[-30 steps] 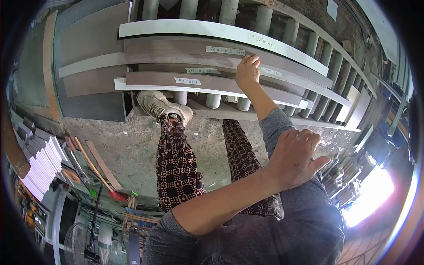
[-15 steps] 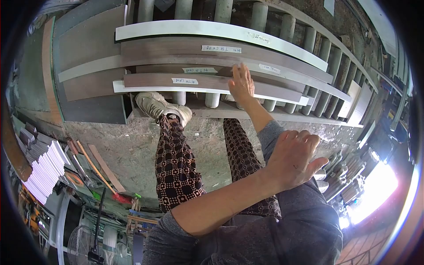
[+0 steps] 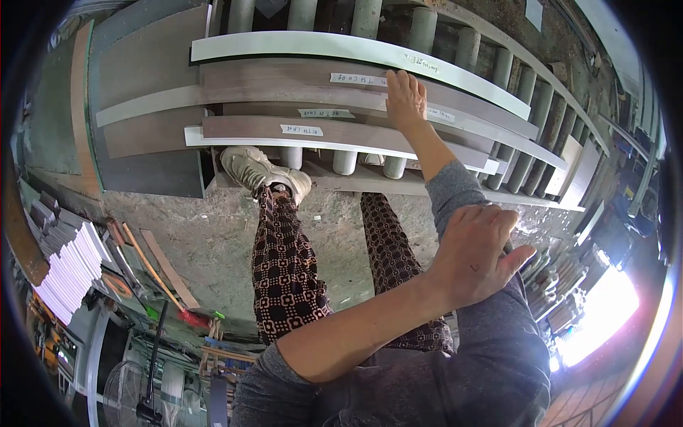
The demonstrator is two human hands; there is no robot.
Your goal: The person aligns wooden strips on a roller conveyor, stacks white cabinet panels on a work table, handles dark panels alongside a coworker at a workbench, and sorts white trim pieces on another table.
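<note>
My right hand (image 3: 407,99) reaches forward over a stack of long boards, its fingers extended. Its fingertips are at the end of a paper label (image 3: 356,79) on a brown board (image 3: 263,77); I cannot tell how firmly they touch. Behind this board lies a white-edged board (image 3: 299,44); nearer to me lies another brown board (image 3: 384,135) with a handwritten label (image 3: 302,130). My left hand (image 3: 473,256) is held across my body, over my right sleeve, back up and thumb apart. Its bent fingertips are partly hidden, and nothing shows in it.
The boards lie across a roller conveyor (image 3: 466,48), with wide panels (image 3: 149,78) at the left. My shoe (image 3: 263,173) is against the conveyor's near edge. Stacked white strips (image 3: 75,270), a long-handled tool (image 3: 153,267) and a fan (image 3: 124,391) stand at lower left.
My right hand has moved away from me and slightly right, from the nearer boards to the label on the farther brown board. My left hand has hardly moved.
</note>
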